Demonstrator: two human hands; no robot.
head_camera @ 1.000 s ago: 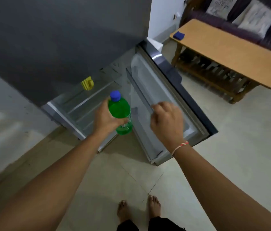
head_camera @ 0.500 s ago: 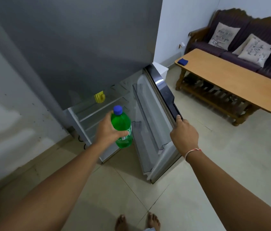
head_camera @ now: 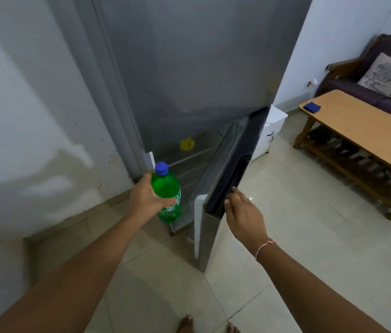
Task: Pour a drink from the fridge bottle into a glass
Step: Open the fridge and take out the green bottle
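Note:
My left hand (head_camera: pixel 146 200) grips a green bottle (head_camera: pixel 168 191) with a blue cap, held upright in front of the grey fridge (head_camera: pixel 189 68). The lower fridge door (head_camera: pixel 228 174) stands partly ajar. My right hand (head_camera: pixel 243 213) lies flat against the door's dark outer face near its free edge, fingers spread. Through the gap I see the inner shelves and a small yellow item (head_camera: pixel 186 144). No glass is in view.
A wooden coffee table (head_camera: pixel 367 131) with a blue cloth (head_camera: pixel 311 106) stands at the right, a dark sofa (head_camera: pixel 381 75) with cushions behind it. A white box (head_camera: pixel 271 131) sits beside the fridge. My bare feet (head_camera: pixel 186 324) are on the tiled floor.
The lower fridge door has swung from wide open toward the fridge, with my right hand moving onto its outer face. My left hand keeps hold of the bottle. My view has risen.

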